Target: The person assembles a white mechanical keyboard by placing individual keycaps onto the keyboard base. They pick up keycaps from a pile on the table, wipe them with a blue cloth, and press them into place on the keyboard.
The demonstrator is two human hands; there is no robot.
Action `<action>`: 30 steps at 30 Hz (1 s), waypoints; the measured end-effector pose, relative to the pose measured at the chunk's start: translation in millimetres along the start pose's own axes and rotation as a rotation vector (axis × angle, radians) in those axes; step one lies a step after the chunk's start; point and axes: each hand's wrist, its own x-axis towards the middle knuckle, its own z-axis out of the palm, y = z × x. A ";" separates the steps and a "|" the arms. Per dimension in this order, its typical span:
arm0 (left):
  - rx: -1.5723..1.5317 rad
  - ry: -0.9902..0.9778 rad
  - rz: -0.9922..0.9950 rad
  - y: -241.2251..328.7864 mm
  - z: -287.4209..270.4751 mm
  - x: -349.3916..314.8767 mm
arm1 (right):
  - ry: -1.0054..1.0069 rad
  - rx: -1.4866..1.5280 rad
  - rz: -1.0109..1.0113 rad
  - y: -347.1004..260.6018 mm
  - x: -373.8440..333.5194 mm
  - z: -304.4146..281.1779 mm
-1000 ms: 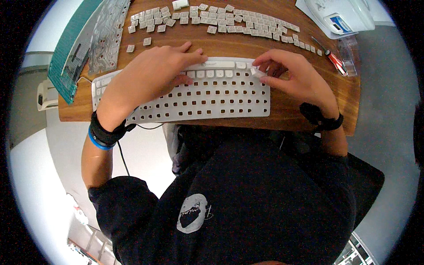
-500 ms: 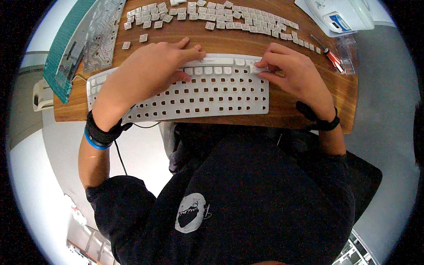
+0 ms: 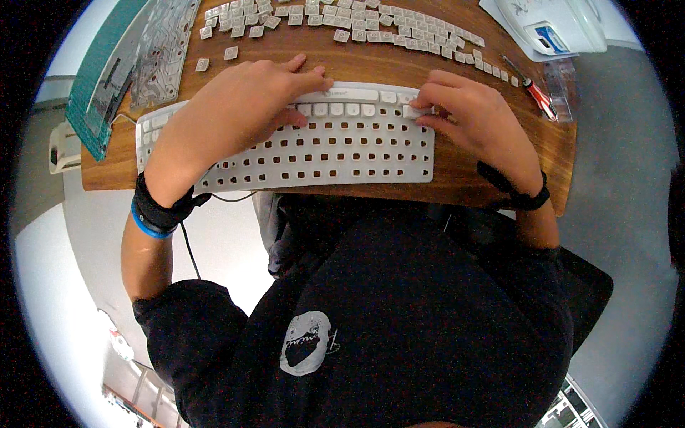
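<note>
A white keyboard frame (image 3: 314,158) lies at the table's near edge, with rows of square holes bare of keys. Along its far side sit a long key bar (image 3: 353,94) and a row of white keycaps (image 3: 337,110). My left hand (image 3: 246,100) lies across the frame's left part, fingers spread over the far edge and thumb on the face; it hides the keys beneath. At the far right corner, my right hand (image 3: 464,110) pinches a wide white keycap (image 3: 412,111) between thumb and fingers, the cap touching the frame.
Loose keycaps (image 3: 357,25) cover the table's far side, two apart at left. Clear printed sheets (image 3: 160,64) and a green mat (image 3: 93,118) lie far left. A red-handled screwdriver (image 3: 540,98), a clear plastic packet (image 3: 560,82) and a white tub (image 3: 571,25) are far right.
The whole view has shifted slightly. Both hands keep nearly the same places on the keyboard, my right fingers still on the wide keycap.
</note>
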 end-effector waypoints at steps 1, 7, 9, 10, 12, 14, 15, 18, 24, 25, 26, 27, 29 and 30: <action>0.001 0.004 -0.002 0.9 -0.2 0.1 | -0.005 0.057 0.033 -4.2 1.1 -1.1; -0.009 -0.007 -0.014 2.9 -2.7 -2.1 | -0.004 0.147 0.015 4.6 -2.3 -9.5; -0.005 -0.010 -0.006 0.9 -2.8 -2.1 | -0.032 0.183 0.027 6.9 -4.6 -9.8; -0.005 -0.013 0.000 -0.1 -2.7 -1.3 | -0.041 0.184 0.024 8.4 -6.4 -8.2; -0.008 -0.023 -0.008 -0.1 -3.3 -1.1 | -0.055 0.191 0.027 8.3 -6.2 -6.4; -0.017 -0.035 -0.035 1.8 -4.1 -1.8 | -0.064 0.204 0.042 6.7 -3.7 -4.2; -0.016 -0.028 -0.029 1.7 -4.2 -2.1 | -0.036 0.110 0.009 7.6 -3.5 -4.0; -0.014 -0.004 -0.007 0.4 -1.9 -2.2 | 0.037 -0.080 -0.078 11.8 -1.8 -3.0; -0.011 -0.003 0.013 -3.2 2.9 -0.5 | 0.063 -0.088 -0.144 8.0 -0.1 -2.6; -0.009 0.006 0.020 -4.1 3.5 -1.1 | 0.067 -0.082 -0.138 7.4 -0.9 -3.2; -0.007 0.015 0.027 -4.8 3.9 -1.4 | 0.070 -0.076 -0.133 6.9 -1.6 -3.9; -0.002 0.025 0.035 -5.4 4.4 -1.7 | 0.059 -0.085 -0.139 7.1 -2.1 -5.7; 0.010 0.044 0.052 -6.3 5.0 -2.3 | 0.038 -0.101 -0.151 8.5 -3.9 -10.0; 0.008 0.033 0.032 -4.8 4.6 -1.9 | 0.025 -0.105 -0.147 9.2 -5.0 -9.5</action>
